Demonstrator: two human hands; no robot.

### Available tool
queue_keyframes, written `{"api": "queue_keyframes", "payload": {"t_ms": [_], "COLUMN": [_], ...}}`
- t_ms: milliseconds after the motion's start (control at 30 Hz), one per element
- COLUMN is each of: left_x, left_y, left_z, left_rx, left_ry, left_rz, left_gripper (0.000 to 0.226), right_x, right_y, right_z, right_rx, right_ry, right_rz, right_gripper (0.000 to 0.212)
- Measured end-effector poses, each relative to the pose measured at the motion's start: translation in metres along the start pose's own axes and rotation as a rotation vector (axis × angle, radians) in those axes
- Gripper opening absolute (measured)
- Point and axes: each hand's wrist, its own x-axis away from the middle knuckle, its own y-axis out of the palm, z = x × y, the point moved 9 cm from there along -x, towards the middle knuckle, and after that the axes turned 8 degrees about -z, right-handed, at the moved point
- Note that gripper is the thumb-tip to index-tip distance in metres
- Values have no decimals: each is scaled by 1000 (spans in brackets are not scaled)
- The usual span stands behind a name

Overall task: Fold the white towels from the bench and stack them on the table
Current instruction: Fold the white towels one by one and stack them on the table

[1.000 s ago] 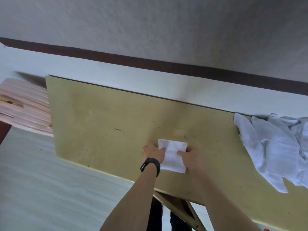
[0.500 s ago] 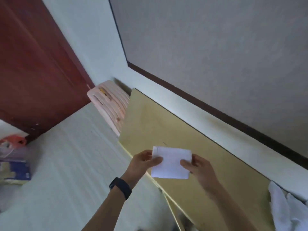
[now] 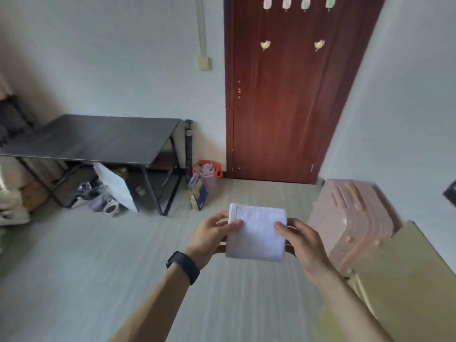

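A small folded white towel [image 3: 256, 233] hangs in the air in front of me, held flat between both hands. My left hand [image 3: 212, 234] pinches its left edge, and a black band sits on that wrist. My right hand [image 3: 299, 240] grips its right edge. The dark folding table [image 3: 93, 138] stands across the room at the left, against the wall, with nothing visible on its top. The yellow bench [image 3: 404, 275] shows only at the lower right; the unfolded towels on it are out of view.
A pink suitcase [image 3: 352, 218] lies on the floor beside the bench end. A red-brown door [image 3: 291, 90] stands straight ahead. Bags, shoes and a white panel [image 3: 116, 186] sit under the table, an orange basket [image 3: 207, 174] by its right leg. Pale floor lies between me and the table.
The towel was lifted off the bench in both hands. My view swung left from the bench and wall to the room, bringing the door and the dark table into sight.
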Motion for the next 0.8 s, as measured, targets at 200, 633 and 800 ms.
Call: {"api": "queue_keyframes", "payload": {"t_ms": [200, 633, 800], "left_x": [42, 82, 63], "left_y": [-203, -525, -645], "left_z": [22, 75, 112], "left_rx": [83, 157, 132], "left_ry": [44, 65, 94], "left_rz": [249, 629, 730], "left_gripper": [28, 23, 24], "right_x": [-86, -250, -347], "right_y": [210, 538, 648], "right_z": [-10, -65, -88], "right_rx": [-48, 76, 69], "right_ry": [40, 27, 5], "right_rz": [-208, -641, -740], "right_gripper": [12, 23, 28]}}
